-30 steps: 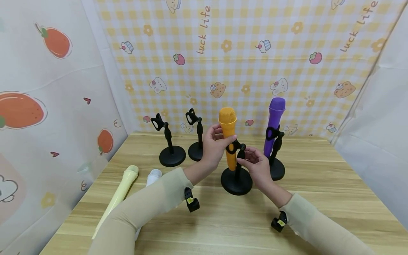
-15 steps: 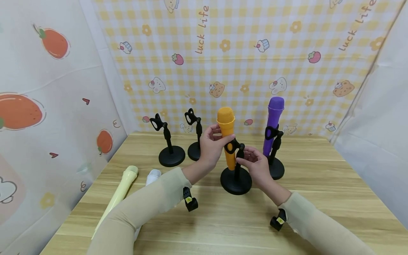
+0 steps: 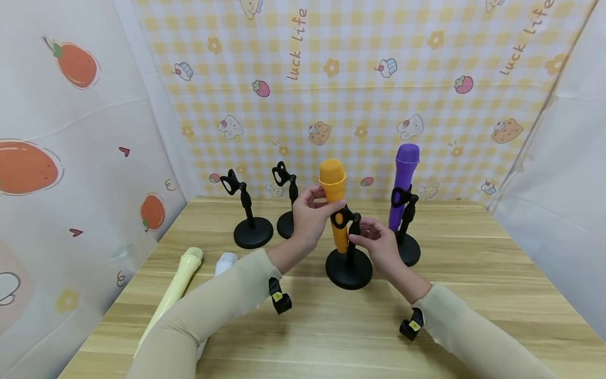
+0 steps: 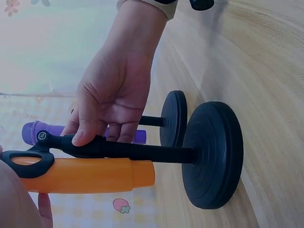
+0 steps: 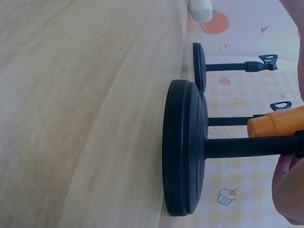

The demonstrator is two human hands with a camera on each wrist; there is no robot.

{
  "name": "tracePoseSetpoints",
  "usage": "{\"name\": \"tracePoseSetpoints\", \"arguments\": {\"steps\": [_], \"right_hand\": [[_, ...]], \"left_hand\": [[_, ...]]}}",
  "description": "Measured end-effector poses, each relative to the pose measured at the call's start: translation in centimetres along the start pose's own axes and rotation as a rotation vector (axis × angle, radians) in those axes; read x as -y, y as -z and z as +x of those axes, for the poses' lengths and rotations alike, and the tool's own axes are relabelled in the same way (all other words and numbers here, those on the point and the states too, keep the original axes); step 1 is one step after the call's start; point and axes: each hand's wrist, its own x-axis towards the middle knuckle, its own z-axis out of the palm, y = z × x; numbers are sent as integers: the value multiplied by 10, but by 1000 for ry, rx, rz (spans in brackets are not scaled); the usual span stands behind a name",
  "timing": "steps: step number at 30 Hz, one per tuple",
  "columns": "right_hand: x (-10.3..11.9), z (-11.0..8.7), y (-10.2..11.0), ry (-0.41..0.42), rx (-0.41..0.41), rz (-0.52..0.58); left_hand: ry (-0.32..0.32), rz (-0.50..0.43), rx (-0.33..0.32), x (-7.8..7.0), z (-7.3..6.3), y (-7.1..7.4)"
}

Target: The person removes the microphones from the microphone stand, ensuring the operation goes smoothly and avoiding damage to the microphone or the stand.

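In my head view, the left hand [image 3: 310, 218] has its thumb and fingers clamped on the orange microphone [image 3: 334, 189], just below its mesh head. I see that microphone standing nearly upright, slightly tilted, with the clip [image 3: 347, 216] of its black desk stand [image 3: 349, 271] against the handle; how firmly it is seated I cannot tell. The right hand [image 3: 381, 247] pinches the stand's post between thumb and fingers, just below the clip. My left wrist view shows the microphone's lower end beside the post, short of the round base, which rests flat on the wooden table [image 3: 331, 337]. Near the right hand, a purple microphone [image 3: 403, 173] leans in a second stand [image 3: 410, 250]. Two more stands [image 3: 253, 232] are beyond the left arm, and a pale yellow microphone [image 3: 177, 284] and a white microphone [image 3: 225, 263] lie partly behind the left sleeve.
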Motion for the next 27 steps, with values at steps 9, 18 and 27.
{"name": "tracePoseSetpoints", "arguments": {"steps": [9, 18, 27], "right_hand": [[1, -1, -2, 0, -23, -24], [-1, -1, -3, 22, -36, -8], [-1, -3, -3, 35, -39, -28]], "left_hand": [[16, 17, 8, -3, 4, 2], [15, -42, 64, -6, 5, 6], [7, -37, 110, -5, 6, 11]]}}
